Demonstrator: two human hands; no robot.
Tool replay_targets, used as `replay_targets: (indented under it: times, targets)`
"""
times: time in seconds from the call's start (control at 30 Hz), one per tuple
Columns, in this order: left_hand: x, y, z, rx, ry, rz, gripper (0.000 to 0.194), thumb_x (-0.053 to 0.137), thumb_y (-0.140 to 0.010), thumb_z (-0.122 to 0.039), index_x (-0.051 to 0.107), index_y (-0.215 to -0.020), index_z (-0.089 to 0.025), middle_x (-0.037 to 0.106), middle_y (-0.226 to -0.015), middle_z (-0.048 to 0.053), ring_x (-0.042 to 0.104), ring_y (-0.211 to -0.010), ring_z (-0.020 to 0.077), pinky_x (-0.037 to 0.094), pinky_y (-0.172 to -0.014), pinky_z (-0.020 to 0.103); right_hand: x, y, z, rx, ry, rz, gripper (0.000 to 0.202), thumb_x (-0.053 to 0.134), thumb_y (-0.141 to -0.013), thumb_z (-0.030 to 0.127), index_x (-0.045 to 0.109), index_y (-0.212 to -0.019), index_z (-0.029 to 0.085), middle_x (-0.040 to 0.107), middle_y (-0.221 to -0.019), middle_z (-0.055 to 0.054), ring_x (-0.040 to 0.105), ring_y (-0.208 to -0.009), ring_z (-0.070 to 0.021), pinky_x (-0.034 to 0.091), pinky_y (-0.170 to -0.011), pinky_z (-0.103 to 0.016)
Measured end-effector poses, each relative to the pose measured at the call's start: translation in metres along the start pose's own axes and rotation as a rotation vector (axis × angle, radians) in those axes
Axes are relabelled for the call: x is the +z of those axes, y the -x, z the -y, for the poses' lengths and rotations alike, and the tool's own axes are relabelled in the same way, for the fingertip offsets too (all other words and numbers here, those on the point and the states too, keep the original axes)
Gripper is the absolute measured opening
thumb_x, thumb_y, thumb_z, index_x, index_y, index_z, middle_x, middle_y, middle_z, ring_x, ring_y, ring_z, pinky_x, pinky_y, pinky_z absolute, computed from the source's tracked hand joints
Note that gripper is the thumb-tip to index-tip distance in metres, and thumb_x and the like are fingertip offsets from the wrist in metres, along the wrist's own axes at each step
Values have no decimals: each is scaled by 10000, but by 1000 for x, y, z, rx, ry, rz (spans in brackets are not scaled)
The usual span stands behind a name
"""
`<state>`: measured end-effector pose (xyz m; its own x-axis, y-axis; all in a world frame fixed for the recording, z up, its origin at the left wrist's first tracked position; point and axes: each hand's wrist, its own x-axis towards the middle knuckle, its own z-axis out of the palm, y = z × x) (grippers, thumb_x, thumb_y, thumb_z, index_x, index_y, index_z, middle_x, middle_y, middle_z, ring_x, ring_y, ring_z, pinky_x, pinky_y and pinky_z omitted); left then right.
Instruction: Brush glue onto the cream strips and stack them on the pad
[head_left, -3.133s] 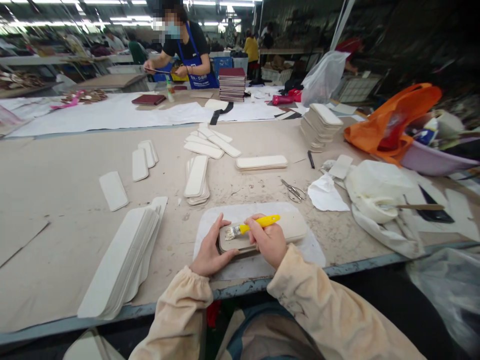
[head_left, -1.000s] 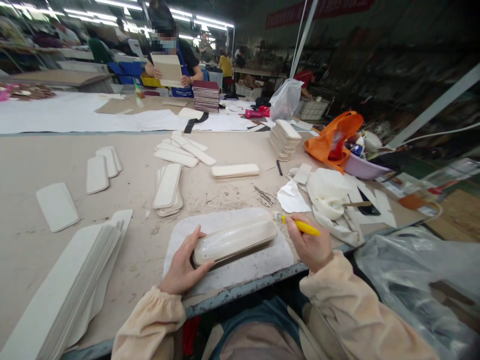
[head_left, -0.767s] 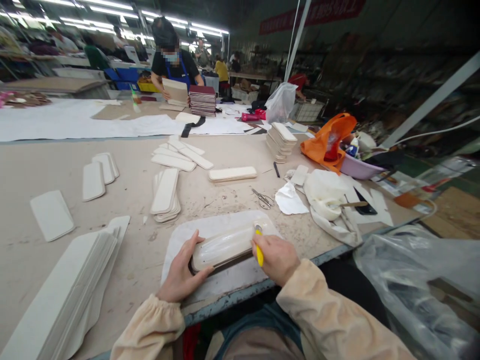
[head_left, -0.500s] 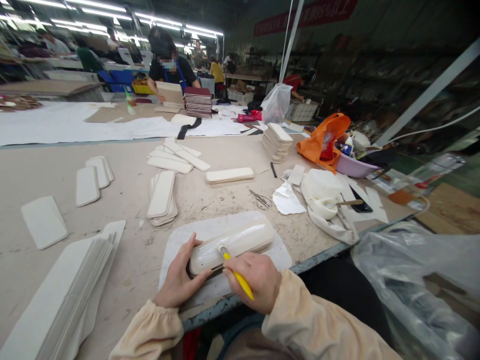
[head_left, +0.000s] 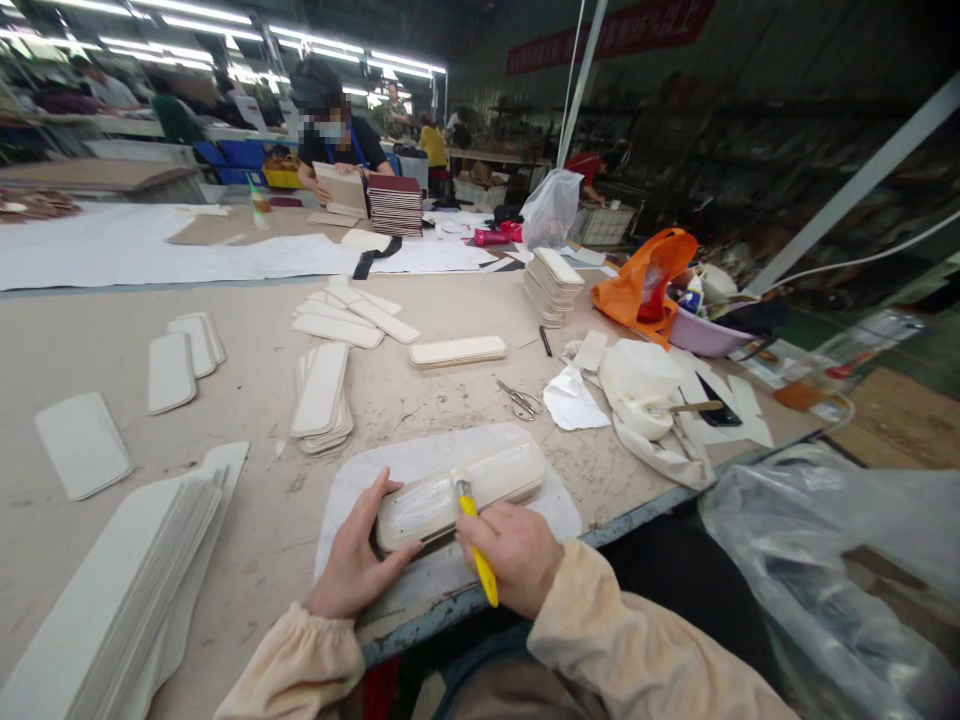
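Observation:
A stack of long, round-cornered cream panels (head_left: 501, 472) lies on a white sheet (head_left: 341, 490) near the table's front edge; its top surface looks wet and glossy. My left hand (head_left: 358, 555) grips the stack's left end, thumb along the near side and fingers around the far side. In my right hand (head_left: 517, 555) is a brush (head_left: 480, 560) with a yellow handle, my fingers closed around it. Its bristle end touches the top panel near the middle of its length.
Stacks of pale panels (head_left: 322, 390) and large white sheets (head_left: 112, 590) lie to the left. Scissors (head_left: 519, 400), a white tub (head_left: 651, 418) with a stick, and an orange bag (head_left: 645, 285) are on the right. Across the table a co-worker (head_left: 341, 140) handles boards.
My right hand has slid the brush tip a little rightward along the top panel, and the handle stands more upright in the picture. My left hand keeps its grip on the stack.

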<state>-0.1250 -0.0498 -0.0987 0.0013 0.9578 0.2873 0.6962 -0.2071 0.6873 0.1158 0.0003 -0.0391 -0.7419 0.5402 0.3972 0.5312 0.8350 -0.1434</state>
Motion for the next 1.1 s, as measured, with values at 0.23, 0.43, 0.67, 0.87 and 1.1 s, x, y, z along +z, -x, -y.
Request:
replay_targets:
  times: [0.23,0.43,0.67,0.87,1.1]
  targets:
    - [0,0,0,-9,3,-10,888,676,-775,-402,171,-1488,-245,524,-1300,106,510,-1224,275,397,-1063,461,-26,12,-16,115,-106,-266,129,523,-903,185,605,-1002,171,685,-776,-41,635,-701,-143,470,-667,-253]
    - [0,-1,2,-22,7,7,890,684,-770,-392,174,-1486,-249,515,-1307,103,493,-1239,275,379,-1078,466,-25,27,-26,248,65,-167,137,502,-905,191,633,-876,165,683,-714,-55,646,-650,-170,454,-625,-274]
    - [3,2,4,-21,58,-26,896,697,-759,-380,186,-1485,-256,525,-1291,101,525,-1201,269,413,-1044,454,-12,-9,37,199,-546,-73,171,476,-921,251,627,-956,179,695,-826,-39,655,-749,-147,472,-715,-243]
    - [2,1,1,-27,80,-21,938,720,-735,-383,178,-1487,-238,519,-1295,110,511,-1217,277,398,-1055,465,-4,-17,17,607,-940,-55,232,467,-940,368,604,-867,195,547,-565,42,558,-535,-103,440,-589,-212]
    - [1,1,-1,-23,125,-14,970,742,-710,-367,180,-1488,-234,514,-1300,102,490,-1234,277,357,-1086,455,-17,2,-24,835,-828,-218,288,533,-895,447,576,-783,185,485,-514,49,474,-496,-103,387,-545,-234]
